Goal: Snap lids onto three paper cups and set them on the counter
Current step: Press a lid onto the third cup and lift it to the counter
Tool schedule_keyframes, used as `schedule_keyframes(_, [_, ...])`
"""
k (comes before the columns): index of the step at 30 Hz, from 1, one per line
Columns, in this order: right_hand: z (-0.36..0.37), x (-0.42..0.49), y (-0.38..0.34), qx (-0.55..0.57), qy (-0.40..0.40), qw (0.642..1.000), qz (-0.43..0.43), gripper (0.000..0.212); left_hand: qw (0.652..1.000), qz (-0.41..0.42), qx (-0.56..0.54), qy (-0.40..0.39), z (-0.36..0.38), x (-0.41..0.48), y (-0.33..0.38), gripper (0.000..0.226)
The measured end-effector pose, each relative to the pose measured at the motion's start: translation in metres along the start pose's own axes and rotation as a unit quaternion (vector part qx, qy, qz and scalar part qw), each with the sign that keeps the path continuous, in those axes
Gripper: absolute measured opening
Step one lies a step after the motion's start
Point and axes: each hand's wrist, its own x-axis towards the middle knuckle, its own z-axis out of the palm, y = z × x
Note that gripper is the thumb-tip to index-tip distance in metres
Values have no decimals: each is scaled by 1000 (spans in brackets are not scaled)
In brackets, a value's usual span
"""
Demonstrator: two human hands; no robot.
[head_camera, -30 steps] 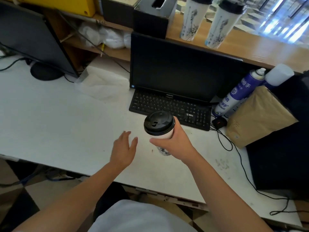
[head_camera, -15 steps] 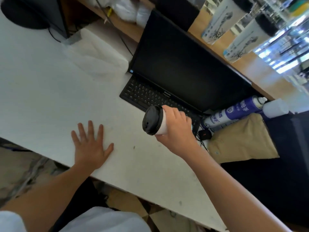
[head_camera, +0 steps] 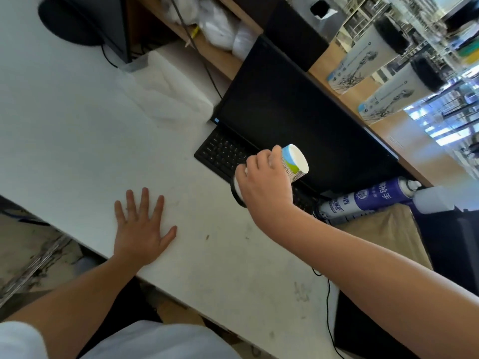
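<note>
Currently the right hand (head_camera: pixel 261 187) grips the paper cup (head_camera: pixel 294 164) tipped over, base toward the raised wooden surface (head_camera: pixel 409 138), lid (head_camera: pixel 237 196) pointing down; the left hand (head_camera: pixel 141 229) lies flat, holding nothing.

One paper cup (head_camera: pixel 291 168) is in the air above the white desk, held in the right hand (head_camera: pixel 264 187), whose fingers wrap around its middle. It is white with a blue and green print, and it is tipped far over, so its white recessed bottom faces up and to the right. Its lid (head_camera: pixel 236 196) is black and sits on the lower end; only a part of the rim shows under the hand. A second cup (head_camera: pixel 363 60) and a third cup (head_camera: pixel 394 95), both white with a dark sketch-like drawing and a black lid on top, stand side by side on the wooden counter (head_camera: pixel 388 136).
</note>
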Motion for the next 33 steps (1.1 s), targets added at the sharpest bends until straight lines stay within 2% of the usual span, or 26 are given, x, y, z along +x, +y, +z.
schedule_keyframes(3, [-4, 2, -26, -65, -54, 996, -34, 51, 1000, -2, -3, 2, 0, -1, -1, 92])
schedule_keyframes(6, [-5, 2, -45, -97, -85, 990, -59, 61, 1000, -2, -5, 4, 0, -1, -1, 91])
schedule_keyframes(24, [0, -5, -51, -77, -132, 988, -24, 61, 999, 1, -28, -22, -4, -1, -1, 91])
schedule_keyframes(30, [-12, -1, -47, -62, -152, 986, -8, 55, 995, -11, -2, -96, -10, 1, -2, 96])
schedule_keyframes(33, [-21, 1, -41, 10, -156, 987, 24, 53, 989, -21, 4, -147, -11, 7, -4, 96])
